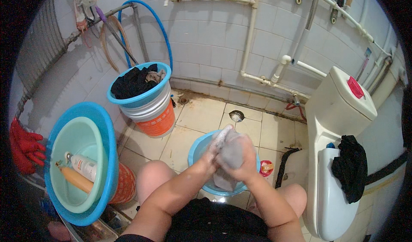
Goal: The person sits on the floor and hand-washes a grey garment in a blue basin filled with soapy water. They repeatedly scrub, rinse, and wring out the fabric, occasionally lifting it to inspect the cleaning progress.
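Observation:
A wet grey cloth [231, 150] is bunched between my two hands above a light blue basin [192, 153] on the floor. My left hand [213, 150] grips its left side, with whitish suds along the fingers. Wrapped round the right side is my right hand [245, 157], smeared a little by motion. A lower part of the cloth [224, 180] hangs into the basin. Whether the cloth is a garment I cannot tell. Close to the basin's right rim lies a small red round container [266, 168] with something orange in it.
Left, nested basins [81, 107] hold two bottles, beside red gloves [26, 145]. Behind stands a bucket [155, 124] topped by a blue basin of dark clothes [135, 82]. A toilet [332, 186] with black cloth [349, 167] on its lid stands right. A floor drain [236, 116] lies ahead.

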{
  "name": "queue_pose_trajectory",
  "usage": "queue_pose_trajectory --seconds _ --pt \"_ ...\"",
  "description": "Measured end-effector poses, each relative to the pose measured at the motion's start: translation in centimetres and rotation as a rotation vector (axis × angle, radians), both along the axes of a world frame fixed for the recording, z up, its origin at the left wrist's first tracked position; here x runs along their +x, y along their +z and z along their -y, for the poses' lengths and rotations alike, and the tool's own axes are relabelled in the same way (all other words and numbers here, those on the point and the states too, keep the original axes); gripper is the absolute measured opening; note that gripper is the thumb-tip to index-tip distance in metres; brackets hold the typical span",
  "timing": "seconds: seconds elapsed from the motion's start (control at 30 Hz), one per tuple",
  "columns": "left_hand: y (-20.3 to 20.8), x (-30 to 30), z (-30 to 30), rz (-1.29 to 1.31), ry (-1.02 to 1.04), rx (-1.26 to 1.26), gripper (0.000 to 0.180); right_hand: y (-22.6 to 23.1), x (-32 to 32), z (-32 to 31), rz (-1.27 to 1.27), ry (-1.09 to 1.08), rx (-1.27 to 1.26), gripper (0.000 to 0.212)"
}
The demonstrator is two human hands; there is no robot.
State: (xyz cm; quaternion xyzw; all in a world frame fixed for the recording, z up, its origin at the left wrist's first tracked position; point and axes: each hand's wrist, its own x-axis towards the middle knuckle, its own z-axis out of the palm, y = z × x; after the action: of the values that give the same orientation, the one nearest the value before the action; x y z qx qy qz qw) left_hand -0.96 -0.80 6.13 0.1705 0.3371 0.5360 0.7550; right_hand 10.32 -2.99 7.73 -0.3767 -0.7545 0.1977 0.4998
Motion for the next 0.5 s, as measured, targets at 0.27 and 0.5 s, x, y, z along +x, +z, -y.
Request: queue_pose_trajectory --seconds 0.27,0.5 --pt "-2.6 1.0 0.0 -0.167 -0.043 0.286 0.036 -2.1 0.6 -2.3 -0.173 -0.259 -0.185 0.034" --pt "0.6 -2.8 -2.4 -0.067 -0.139 0.008 0.034 -0.7 6.6 -6.4 -1.085 -0.291 -0.6 0.025"
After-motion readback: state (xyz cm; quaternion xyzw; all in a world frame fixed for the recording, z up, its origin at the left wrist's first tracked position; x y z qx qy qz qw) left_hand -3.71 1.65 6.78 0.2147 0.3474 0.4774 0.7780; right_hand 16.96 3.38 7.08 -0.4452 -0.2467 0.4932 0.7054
